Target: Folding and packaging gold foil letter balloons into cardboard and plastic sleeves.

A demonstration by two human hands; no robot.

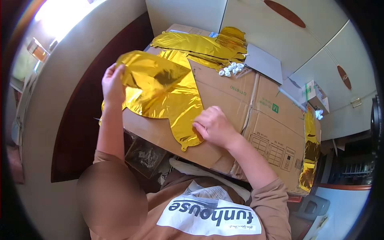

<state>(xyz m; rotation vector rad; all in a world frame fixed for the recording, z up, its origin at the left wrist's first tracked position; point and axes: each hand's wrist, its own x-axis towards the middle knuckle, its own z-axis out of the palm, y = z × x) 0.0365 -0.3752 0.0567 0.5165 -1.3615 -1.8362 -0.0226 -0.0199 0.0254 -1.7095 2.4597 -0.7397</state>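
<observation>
We see the foil balloon (164,92) on the cardboard box (256,116) at centre frame; more foil balloons (200,44) and plastic clips (231,69) lie behind it, toward the top.

Bright daylight pours in from the upper left, where a window (60,16) is blown out to white, and it throws hard glare across the crinkled gold foil (164,92). The cardboard box (256,116) is evenly lit and sharp mid-frame, with deep shadow beneath its near edge. Heavy fisheye bend at the rim, black vignette in the corners, and a blurred patch at lower left.
</observation>
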